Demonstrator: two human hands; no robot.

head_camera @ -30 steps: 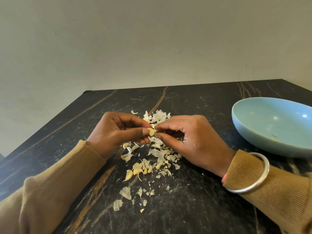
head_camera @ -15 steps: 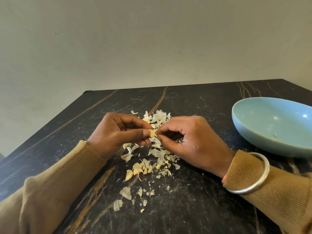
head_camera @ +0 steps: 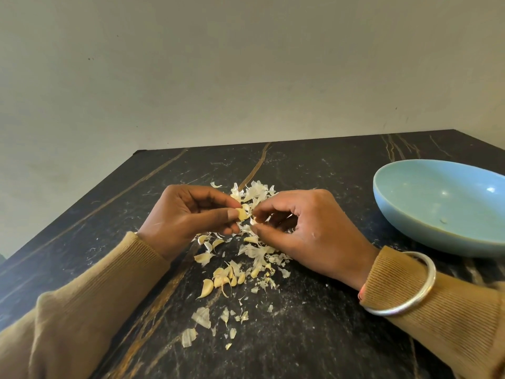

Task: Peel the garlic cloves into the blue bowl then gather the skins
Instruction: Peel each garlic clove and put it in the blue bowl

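Note:
My left hand [head_camera: 188,217] pinches a small pale-yellow garlic clove [head_camera: 241,214] between thumb and fingers above the table. My right hand [head_camera: 306,233] meets it from the right, its thumb and forefinger pinching a bit of skin at the clove's tip. Beneath both hands lies a heap of white papery skins [head_camera: 254,192] mixed with several unpeeled cloves [head_camera: 228,277]. The blue bowl [head_camera: 404,214] stands at the right, with one small fleck inside it.
The dark marble table [head_camera: 314,337] has brown veins and ends at a wall behind. Loose skin flakes [head_camera: 202,317] lie scattered toward the near edge. A silver bangle [head_camera: 410,305] circles my right wrist.
My right fingers have opened out and pulled slightly away from the clove, drawing skin off it. My left hand keeps its pinch in the same place.

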